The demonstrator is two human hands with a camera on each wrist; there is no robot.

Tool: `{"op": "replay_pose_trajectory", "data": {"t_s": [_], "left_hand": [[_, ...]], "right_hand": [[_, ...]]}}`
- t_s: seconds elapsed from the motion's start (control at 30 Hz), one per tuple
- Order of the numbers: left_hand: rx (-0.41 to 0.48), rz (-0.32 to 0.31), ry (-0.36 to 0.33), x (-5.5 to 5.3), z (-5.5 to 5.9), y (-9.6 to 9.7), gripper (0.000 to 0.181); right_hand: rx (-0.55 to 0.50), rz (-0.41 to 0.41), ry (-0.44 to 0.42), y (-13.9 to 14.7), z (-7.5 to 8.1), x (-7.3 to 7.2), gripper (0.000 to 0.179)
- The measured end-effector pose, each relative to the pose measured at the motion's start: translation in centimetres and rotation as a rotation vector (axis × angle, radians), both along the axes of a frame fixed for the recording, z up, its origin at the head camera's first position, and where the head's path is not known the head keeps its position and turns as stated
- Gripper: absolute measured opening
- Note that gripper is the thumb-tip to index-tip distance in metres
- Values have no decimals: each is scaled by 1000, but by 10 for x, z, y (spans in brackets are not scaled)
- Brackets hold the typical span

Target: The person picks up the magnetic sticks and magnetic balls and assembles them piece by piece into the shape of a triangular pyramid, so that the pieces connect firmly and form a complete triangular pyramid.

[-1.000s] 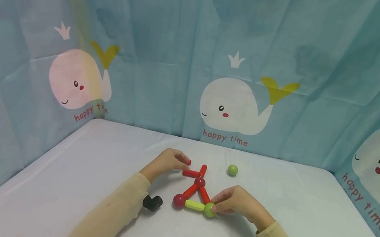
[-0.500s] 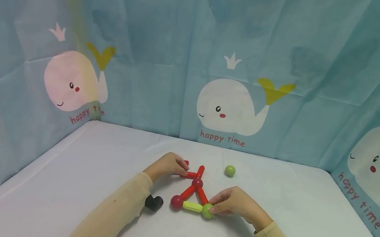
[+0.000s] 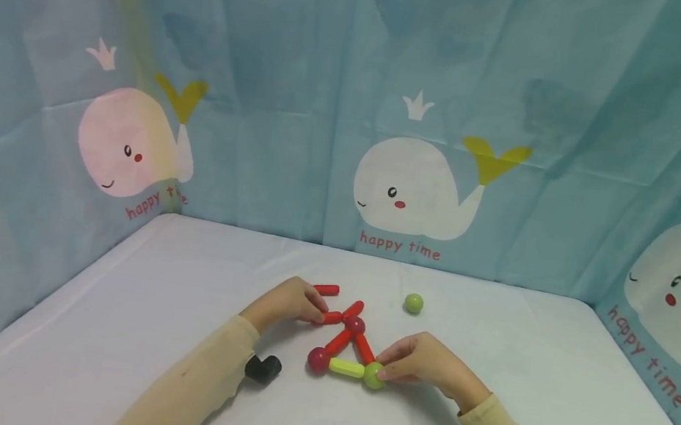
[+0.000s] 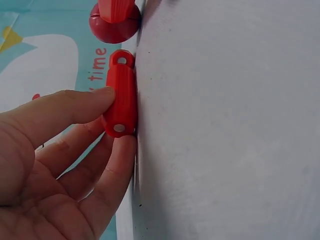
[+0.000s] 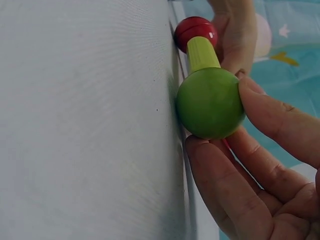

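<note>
My left hand (image 3: 293, 302) pinches a short red magnetic rod (image 4: 121, 95) between thumb and fingers, and small metal discs show near the rod's ends. In the head view, that rod's far end touches or nearly touches another red rod (image 3: 354, 310), beside a dark red ball (image 3: 355, 325). From this ball two red rods run down, one to a larger red ball (image 3: 318, 361), the other to a green ball (image 3: 374, 375). A yellow-green rod (image 3: 346, 368) bridges these lower balls, forming a triangle. My right hand (image 3: 426, 364) pinches the green ball.
Behind my left hand lies a loose red rod (image 3: 327, 290), partly hidden. A second green ball (image 3: 414, 303) sits alone toward the back of the white table (image 3: 524, 360). A blue whale-print curtain (image 3: 301, 124) stands behind and at the sides.
My left hand has come down to the rod at the upper ball and shifted it left and nearer; the rod beside it has tilted right. The loose red rod shows more. My right hand stays on the green ball.
</note>
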State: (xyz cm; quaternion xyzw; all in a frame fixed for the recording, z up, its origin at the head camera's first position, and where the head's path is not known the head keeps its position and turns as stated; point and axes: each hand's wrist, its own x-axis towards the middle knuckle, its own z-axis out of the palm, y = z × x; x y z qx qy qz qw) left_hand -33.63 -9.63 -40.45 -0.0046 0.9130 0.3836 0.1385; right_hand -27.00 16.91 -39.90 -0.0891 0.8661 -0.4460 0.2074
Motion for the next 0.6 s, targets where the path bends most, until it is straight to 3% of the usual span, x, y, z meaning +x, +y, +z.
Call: {"op": "replay_pose_trajectory", "data": {"t_s": [0.1, 0.23, 0.37, 0.6], "left_hand": [[3, 2, -1, 2, 1, -2, 13], [28, 5, -6, 3, 0, -3, 10], [46, 1, 2, 3, -3, -3, 10], [49, 8, 25, 6, -4, -2, 13]], "right_hand": [[11, -10, 3, 0, 4, -1, 25], [28, -93, 40, 1, 10, -9, 24], [5, -161, 92, -3, 10, -32, 26], [62, -124, 168, -24, 6, -69, 26]]}}
